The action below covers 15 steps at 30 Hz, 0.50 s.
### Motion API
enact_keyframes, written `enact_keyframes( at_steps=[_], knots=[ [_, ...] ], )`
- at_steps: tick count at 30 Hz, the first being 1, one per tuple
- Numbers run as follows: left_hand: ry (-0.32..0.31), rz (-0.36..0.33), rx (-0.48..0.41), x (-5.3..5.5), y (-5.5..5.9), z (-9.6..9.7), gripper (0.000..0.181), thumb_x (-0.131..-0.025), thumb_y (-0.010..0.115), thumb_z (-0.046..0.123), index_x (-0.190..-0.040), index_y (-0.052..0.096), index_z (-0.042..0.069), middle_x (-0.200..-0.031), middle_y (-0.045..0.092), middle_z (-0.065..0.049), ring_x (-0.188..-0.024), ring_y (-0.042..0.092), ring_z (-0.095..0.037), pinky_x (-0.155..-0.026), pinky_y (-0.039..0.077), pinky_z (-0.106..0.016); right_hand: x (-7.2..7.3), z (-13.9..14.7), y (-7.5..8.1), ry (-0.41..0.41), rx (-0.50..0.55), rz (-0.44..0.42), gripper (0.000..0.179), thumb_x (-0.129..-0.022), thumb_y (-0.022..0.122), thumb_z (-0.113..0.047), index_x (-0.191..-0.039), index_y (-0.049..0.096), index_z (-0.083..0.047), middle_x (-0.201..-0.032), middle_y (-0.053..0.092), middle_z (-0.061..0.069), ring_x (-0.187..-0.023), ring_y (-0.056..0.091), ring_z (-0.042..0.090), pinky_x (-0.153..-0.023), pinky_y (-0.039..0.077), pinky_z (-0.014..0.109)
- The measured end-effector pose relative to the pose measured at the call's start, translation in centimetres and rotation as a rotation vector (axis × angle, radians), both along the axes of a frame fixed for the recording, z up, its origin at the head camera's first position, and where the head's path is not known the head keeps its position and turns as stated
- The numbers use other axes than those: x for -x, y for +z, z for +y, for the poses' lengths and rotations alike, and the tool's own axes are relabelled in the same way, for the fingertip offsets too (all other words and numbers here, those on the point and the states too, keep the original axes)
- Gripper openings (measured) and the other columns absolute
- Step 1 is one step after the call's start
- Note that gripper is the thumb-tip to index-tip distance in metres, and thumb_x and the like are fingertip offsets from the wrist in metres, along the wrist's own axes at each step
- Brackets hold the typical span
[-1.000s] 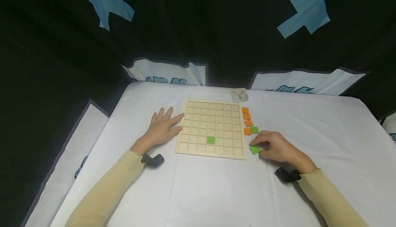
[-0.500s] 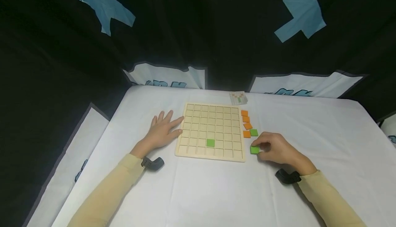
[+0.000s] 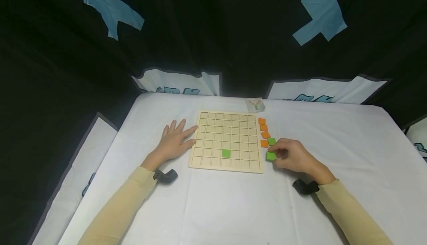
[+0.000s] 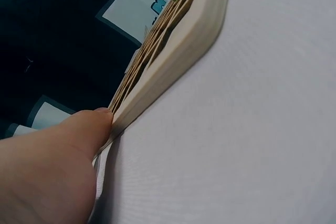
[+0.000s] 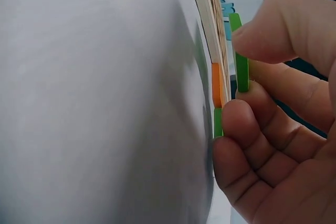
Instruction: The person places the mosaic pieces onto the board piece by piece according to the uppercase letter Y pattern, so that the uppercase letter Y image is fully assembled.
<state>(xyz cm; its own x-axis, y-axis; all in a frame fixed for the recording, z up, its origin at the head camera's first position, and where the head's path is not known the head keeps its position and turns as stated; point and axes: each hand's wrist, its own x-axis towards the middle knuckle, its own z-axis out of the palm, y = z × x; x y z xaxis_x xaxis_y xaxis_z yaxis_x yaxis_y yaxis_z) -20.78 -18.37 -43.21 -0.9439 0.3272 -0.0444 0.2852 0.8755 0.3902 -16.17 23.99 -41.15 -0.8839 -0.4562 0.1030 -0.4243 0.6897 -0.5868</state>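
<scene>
My right hand (image 3: 293,156) pinches a green square tile (image 5: 240,51) between thumb and fingers, just right of the board's lower right side. In the right wrist view the tile stands edge-on, lifted off the cloth. A pale wooden grid board (image 3: 207,139) lies in the middle of the table, with one green tile (image 3: 226,153) in a cell near its front. My left hand (image 3: 174,141) lies with fingers spread, its thumb and index fingertip at the board's left edge; the left wrist view shows the thumb (image 4: 94,127) against that edge.
Several orange tiles (image 3: 263,128) and a loose green tile (image 3: 271,141) lie along the board's right side. A small printed card (image 3: 255,105) lies behind the board. White cloth (image 3: 213,208) covers the table; a black curtain (image 3: 213,45) hangs behind.
The pinched green tile has turned squarer to the board and come up off the cloth. My right hand has shifted slightly left toward the board; the left hand stays at its edge.
</scene>
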Motion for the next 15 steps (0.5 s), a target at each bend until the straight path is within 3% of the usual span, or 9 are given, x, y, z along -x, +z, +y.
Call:
enact_keyframes(
  at_steps=[15],
  knots=[
    [0.002, 0.002, 0.0, 0.1, -0.1, 0.0, 0.06, -0.103, 0.05, 0.048, -0.157, 0.041, 0.025, -0.169, 0.016, -0.025, -0.156, 0.003, -0.054, -0.124, 0.0, -0.071, 1.9, -2.3, 0.7, 0.003, 0.007, -0.009, 0.037, -0.071, 0.077, 0.005, -0.107, 0.077, -0.003, -0.095, 0.072, 0.004, -0.082, 0.06, 0.014, -0.073, 0.054, 0.025]
  ],
)
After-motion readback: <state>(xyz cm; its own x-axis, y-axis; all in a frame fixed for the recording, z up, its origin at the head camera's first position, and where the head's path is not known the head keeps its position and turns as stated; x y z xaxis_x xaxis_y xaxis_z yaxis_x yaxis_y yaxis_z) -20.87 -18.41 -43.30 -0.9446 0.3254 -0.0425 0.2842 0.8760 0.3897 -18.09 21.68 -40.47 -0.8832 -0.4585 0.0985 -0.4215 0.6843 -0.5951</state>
